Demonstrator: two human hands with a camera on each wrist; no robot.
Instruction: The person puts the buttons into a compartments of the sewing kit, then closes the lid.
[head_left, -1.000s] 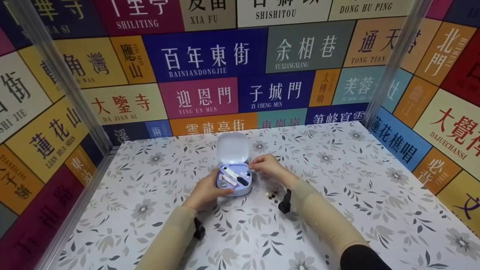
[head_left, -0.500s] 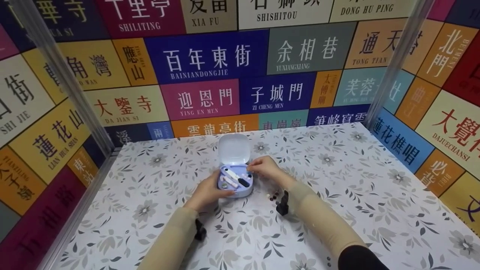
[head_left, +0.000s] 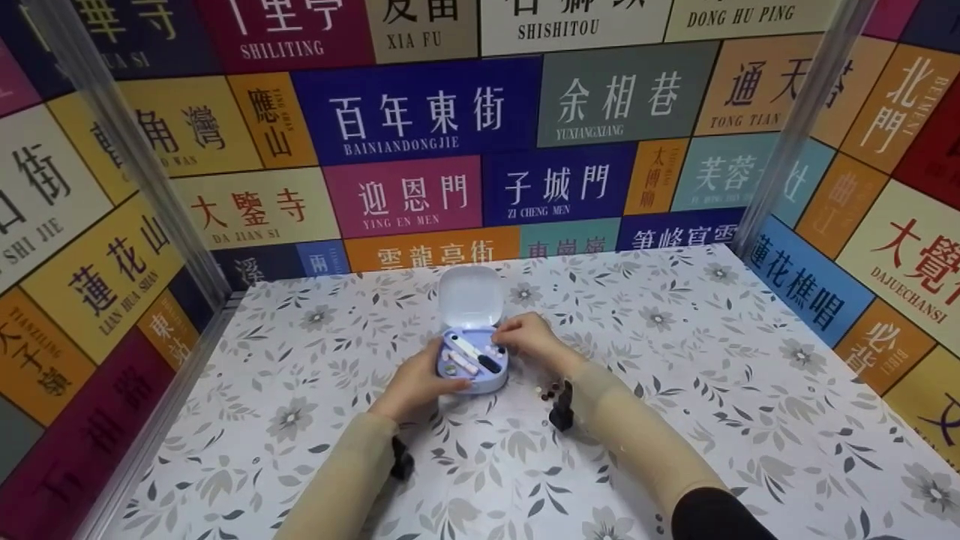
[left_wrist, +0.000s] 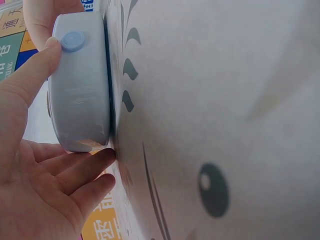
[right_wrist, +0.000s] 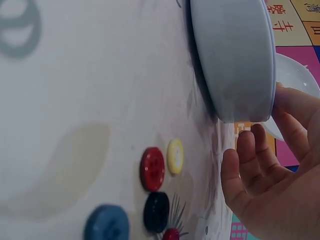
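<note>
A small lilac case (head_left: 487, 384) stands on the table, its pale lid (head_left: 471, 298) raised at the back. Inside lie a white stick-like tool (head_left: 463, 346) beside a black-ended piece (head_left: 488, 364), and small pale rods (head_left: 460, 363). My left hand (head_left: 415, 382) grips the case from the left; in the left wrist view its thumb presses the front wall near a round catch (left_wrist: 73, 41), other fingers round the side. My right hand (head_left: 534, 339) reaches over the right rim with thumb and index finger together. In the right wrist view the rim hides those fingertips, and whatever they touch.
Several loose buttons lie on the table right of the case, below my right wrist: red (right_wrist: 152, 169), yellow (right_wrist: 175, 156), black (right_wrist: 156, 212) and blue (right_wrist: 106, 223). A floral-patterned cloth (head_left: 300, 420) covers the table. Panels with lettering (head_left: 416, 105) enclose its back and sides.
My right fingertips have shifted slightly inward and down, from the case's right rim to just inside it. My left hand keeps its grip on the case.
</note>
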